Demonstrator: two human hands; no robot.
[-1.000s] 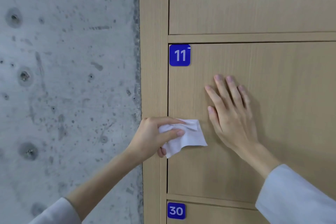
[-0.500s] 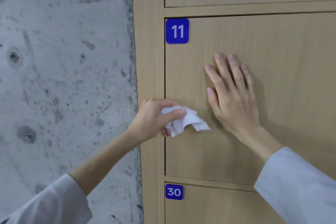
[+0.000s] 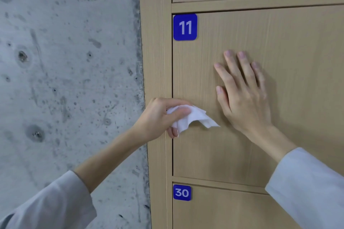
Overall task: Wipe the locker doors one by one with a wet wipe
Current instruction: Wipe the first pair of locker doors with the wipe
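Bare concrete wall (image 3: 65, 80) at left, pitted; wood-grain locker bank (image 3: 156, 42) butts against it; door 11 (image 3: 279, 135) fills the middle, door 30 (image 3: 232, 214) below, another door above; blue number plate 11 (image 3: 185, 27) at the door's top corner. Right hand (image 3: 243, 96) flat on door 11, fingers spread, apparently steadying it; left hand (image 3: 158, 119) pinches a crumpled wet wipe (image 3: 193, 117) at the door's left edge. Step in hand, I judge: wiping door 11; next calls for flattening the wipe against the panel and sweeping across.
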